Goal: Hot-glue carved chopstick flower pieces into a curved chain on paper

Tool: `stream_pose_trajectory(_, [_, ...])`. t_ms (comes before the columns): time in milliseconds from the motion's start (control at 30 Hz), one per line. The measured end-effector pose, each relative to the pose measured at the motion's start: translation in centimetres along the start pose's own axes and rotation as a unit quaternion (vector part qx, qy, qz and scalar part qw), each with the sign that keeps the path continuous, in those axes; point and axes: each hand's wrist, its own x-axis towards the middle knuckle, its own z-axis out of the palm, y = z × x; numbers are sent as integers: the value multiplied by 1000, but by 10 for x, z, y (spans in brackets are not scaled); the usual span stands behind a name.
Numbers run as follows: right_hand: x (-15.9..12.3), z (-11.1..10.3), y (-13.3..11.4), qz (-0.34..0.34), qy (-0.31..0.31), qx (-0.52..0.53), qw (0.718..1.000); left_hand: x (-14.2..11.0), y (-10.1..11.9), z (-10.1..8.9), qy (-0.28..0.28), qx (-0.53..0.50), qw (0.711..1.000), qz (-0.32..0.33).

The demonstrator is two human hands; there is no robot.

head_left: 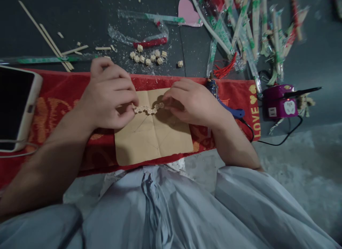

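Observation:
A short wavy chain of small pale flower-shaped pieces (146,109) stretches between my two hands. My left hand (112,92) pinches its left end between thumb and fingers. At the other end, my right hand (189,101) has its fingertips closed on the chain. Beneath both hands lies a creased tan sheet of paper (157,145) with thin pencil lines drawn on it. The sheet rests on a red towel (235,90) with yellow lettering.
Loose flower-shaped pieces (148,60) lie beyond the towel among crumbs. Thin sticks (50,42) and a phone (18,106) are at left. A blue-handled glue gun (231,108), a purple power socket block (280,102) and wrapped chopsticks (245,28) sit at right.

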Motion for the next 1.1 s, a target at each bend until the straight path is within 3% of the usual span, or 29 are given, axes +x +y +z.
stream_pose_trajectory(233, [1, 12, 1, -2, -6, -13, 1000, 2, 25, 22, -49, -13, 990, -133])
stream_pose_trajectory(467, [3, 15, 2, -9, -2, -15, 1000, 0, 27, 36, -71, 19, 989, -125])
stream_pose_trajectory(1100, [4, 16, 1, -67, 22, -57, 996, 5, 24, 32, -95, -79, 977, -176])
